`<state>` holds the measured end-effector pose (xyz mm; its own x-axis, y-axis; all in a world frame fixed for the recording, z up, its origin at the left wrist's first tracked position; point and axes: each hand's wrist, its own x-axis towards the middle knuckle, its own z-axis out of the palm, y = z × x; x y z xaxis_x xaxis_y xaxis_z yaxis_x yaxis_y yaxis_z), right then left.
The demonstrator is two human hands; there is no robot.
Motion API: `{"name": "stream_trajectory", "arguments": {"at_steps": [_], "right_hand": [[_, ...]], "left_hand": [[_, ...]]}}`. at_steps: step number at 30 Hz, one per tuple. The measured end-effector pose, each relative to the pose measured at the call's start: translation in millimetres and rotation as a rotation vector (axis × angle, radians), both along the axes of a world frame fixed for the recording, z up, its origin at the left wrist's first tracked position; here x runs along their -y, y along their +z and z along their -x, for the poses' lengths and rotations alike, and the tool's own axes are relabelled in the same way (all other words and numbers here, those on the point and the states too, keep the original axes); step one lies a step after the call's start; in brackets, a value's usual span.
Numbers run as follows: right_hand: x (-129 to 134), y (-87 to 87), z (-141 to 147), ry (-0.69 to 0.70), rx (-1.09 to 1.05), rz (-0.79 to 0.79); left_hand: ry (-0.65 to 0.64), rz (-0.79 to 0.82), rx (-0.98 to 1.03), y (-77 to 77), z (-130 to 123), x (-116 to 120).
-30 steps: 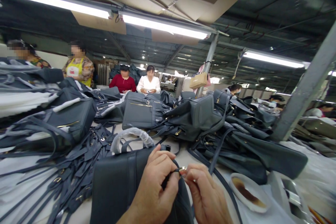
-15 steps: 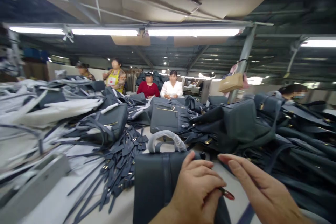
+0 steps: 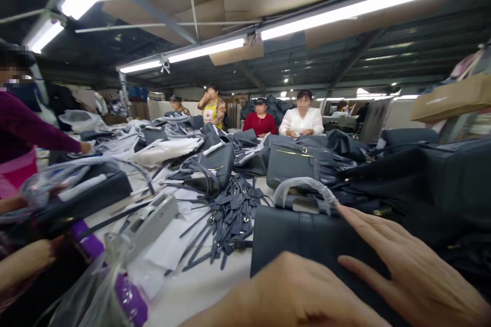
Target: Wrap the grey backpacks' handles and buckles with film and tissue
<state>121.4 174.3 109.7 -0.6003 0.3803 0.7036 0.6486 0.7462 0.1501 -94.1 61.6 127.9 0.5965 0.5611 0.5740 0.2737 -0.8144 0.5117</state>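
A dark blue-grey handbag (image 3: pixel 284 235) lies in front of me, its arched handle (image 3: pixel 307 184) wrapped in clear plastic. Over the right part of its flap rests my right hand (image 3: pixel 410 260), fingers stretched out and thumb apart. My left hand (image 3: pixel 295 291) is curled low over the bag's front. Its fingertips are turned away and blurred, so what they hold is hidden. Left of the bag lies a heap of dark straps (image 3: pixel 238 209) with small gold buckles.
Another bag (image 3: pixel 289 163) with a gold zip stands behind mine; more dark bags pile up on the right. A grey holder (image 3: pixel 153 219) and a purple-and-clear plastic package (image 3: pixel 130 296) lie left. Co-workers' arms (image 3: pixel 26 265) reach in at the left; others sit across the table.
The view has swung left, bringing co-workers at the left into sight. My right hand has moved onto the bag's flap. The small reddish, metallic-looking item at my left fingers no longer shows.
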Motion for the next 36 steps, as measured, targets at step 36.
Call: {"name": "stream_trajectory", "arguments": {"at_steps": [36], "right_hand": [[19.4, 50.8, 2.4, 0.172, -0.259, -0.074]], "left_hand": [[0.964, -0.176, 0.228, 15.7, 138.5, -70.6]]}}
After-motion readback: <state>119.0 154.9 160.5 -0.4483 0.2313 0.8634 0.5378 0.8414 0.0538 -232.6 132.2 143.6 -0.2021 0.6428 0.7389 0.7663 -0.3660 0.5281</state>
